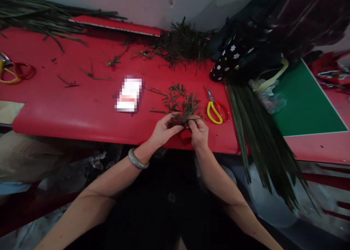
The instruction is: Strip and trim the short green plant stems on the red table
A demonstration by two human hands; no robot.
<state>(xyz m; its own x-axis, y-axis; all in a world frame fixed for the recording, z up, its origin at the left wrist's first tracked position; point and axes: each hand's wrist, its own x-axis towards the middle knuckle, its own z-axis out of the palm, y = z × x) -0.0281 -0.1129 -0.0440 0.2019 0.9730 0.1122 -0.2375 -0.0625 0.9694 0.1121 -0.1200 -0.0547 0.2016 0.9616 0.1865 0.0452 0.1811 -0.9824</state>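
Observation:
Near the table's front edge, my left hand (165, 129) and my right hand (199, 131) come together around a small piece of green leaf strips (184, 118). My left fingers curl round its left side, thumb in front. On its right side my right thumb and fingers pinch it; the exact shape between the hands is partly hidden. Just beyond lie many short leaf clippings (182, 98). Scissors with one yellow and one red handle (216, 109) rest to the right of my right hand, blades pointing away.
A blurred-out phone (129, 94) lies left of the clippings. Long green leaves (259, 133) hang over the front edge at right, beside a green board (308, 108). A heap of leaf scraps (186, 44) sits at the back. Other scissors (15, 70) lie far left on the red tabletop (68, 111).

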